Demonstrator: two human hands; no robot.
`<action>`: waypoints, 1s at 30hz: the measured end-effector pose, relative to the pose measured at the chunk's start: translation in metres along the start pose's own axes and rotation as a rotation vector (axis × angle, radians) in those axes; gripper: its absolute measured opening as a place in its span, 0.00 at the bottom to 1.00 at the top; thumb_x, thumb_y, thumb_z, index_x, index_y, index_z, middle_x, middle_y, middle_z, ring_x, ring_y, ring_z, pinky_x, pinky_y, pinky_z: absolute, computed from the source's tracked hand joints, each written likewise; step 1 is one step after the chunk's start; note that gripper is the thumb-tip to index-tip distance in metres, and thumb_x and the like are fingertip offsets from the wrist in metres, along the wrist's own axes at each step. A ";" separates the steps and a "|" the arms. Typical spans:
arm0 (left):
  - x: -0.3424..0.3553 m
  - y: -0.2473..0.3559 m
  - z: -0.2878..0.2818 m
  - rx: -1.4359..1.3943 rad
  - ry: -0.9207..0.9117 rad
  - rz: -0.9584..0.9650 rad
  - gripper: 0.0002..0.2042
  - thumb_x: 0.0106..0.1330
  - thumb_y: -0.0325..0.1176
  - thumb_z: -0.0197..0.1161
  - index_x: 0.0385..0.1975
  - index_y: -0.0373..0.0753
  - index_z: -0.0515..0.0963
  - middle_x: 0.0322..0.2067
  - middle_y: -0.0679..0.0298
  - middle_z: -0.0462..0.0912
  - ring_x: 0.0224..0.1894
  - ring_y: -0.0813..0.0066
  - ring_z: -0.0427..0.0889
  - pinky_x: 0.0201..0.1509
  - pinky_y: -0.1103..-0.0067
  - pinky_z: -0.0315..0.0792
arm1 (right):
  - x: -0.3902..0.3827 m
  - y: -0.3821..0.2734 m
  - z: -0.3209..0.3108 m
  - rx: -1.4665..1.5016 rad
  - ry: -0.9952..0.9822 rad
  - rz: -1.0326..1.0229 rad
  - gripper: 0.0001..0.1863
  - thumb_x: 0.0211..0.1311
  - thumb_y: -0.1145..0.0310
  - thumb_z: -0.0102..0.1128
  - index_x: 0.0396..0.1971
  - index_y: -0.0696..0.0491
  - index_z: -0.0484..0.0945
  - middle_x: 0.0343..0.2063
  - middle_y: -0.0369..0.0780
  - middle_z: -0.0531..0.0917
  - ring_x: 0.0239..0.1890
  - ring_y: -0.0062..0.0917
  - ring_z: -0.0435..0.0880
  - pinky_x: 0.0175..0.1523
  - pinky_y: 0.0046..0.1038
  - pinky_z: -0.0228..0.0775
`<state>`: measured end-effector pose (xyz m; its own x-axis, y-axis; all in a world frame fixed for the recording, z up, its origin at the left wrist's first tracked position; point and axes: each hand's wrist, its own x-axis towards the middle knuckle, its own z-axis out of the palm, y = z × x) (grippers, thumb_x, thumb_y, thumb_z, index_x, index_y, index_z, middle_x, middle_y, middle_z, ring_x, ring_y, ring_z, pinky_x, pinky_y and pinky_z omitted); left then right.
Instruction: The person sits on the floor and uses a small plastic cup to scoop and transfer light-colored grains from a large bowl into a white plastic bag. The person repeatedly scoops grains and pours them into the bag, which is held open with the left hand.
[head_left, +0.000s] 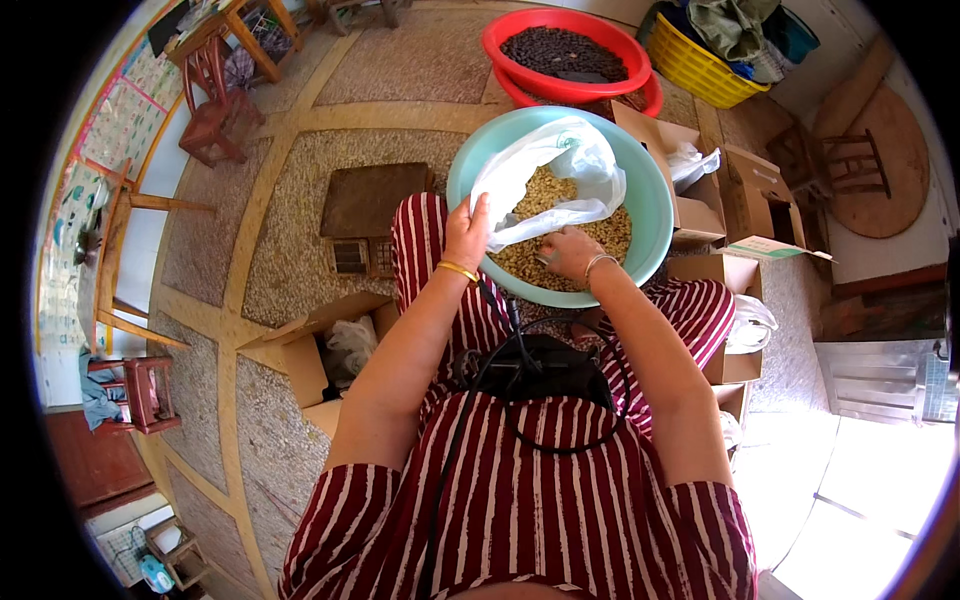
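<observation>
A light-blue round basin (660,200) stands in front of me, with pale yellow-brown kernels (610,235) spread over its bottom. Inside it a translucent white plastic bag (545,145) gapes, with more kernels showing through its mouth. My left hand (466,232), a gold band at its wrist, grips the bag's edge at the basin's left rim. At the near side of the bag, my right hand (572,252) reaches down among the kernels. Its fingers are curled, and their tips are hidden, so what they hold does not show.
Beyond the basin sits a red basin (490,42) of dark pieces, beside a yellow basket (690,65) of cloth. Open cardboard boxes (700,215) with white bags line the right. Another box (305,370) and a low brown stool (375,195) are on the left. A black cable (440,500) crosses my lap.
</observation>
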<state>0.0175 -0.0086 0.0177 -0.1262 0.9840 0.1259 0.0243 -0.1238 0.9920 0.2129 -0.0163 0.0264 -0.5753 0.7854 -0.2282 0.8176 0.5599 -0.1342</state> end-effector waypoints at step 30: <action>0.000 0.010 0.000 0.118 0.022 0.047 0.17 0.64 0.43 0.50 0.36 0.31 0.74 0.26 0.66 0.75 0.29 0.80 0.71 0.36 0.82 0.67 | 0.001 0.034 -0.063 0.577 0.591 0.298 0.21 0.40 0.66 0.64 0.39 0.51 0.74 0.40 0.46 0.73 0.46 0.38 0.70 0.52 0.34 0.63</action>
<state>0.0173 -0.0103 0.0279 -0.1437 0.9742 0.1737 0.1472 -0.1525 0.9773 0.2389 0.0205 0.0819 -0.1225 0.9753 0.1837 0.7279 0.2141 -0.6514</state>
